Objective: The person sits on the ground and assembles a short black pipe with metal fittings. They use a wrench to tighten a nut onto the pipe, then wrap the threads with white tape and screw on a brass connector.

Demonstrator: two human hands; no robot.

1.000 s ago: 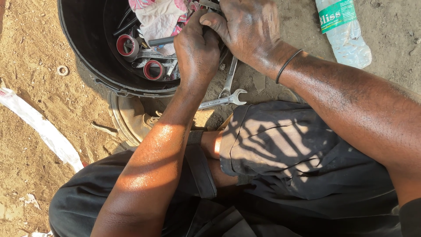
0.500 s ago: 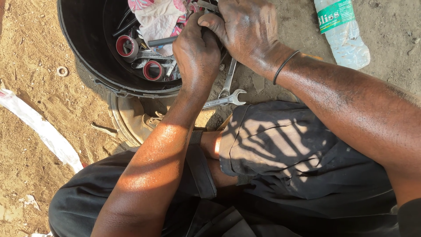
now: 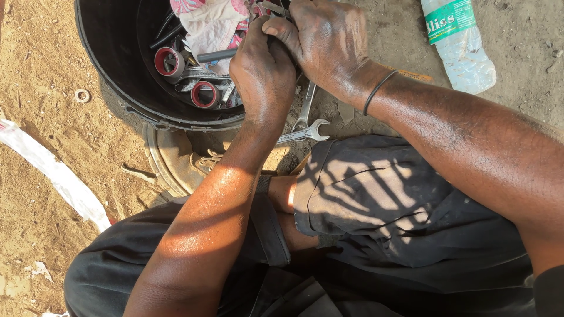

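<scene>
The left hand (image 3: pixel 262 70) and right hand (image 3: pixel 329 44) cover whatever they hold. The bucket (image 3: pixel 111 88) and bottle (image 3: pixel 461 44) are cut by the top edge.

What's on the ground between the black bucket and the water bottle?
In the head view, both hands, left hand and right hand, clasped together, with wrenches below them.

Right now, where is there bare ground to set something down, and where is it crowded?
Bare sand lies left of the black plastic bucket, around the small metal washer, and between both hands and the clear plastic bottle. The bucket is crammed with tools and cloth; left hand and right hand crowd its rim.
</scene>
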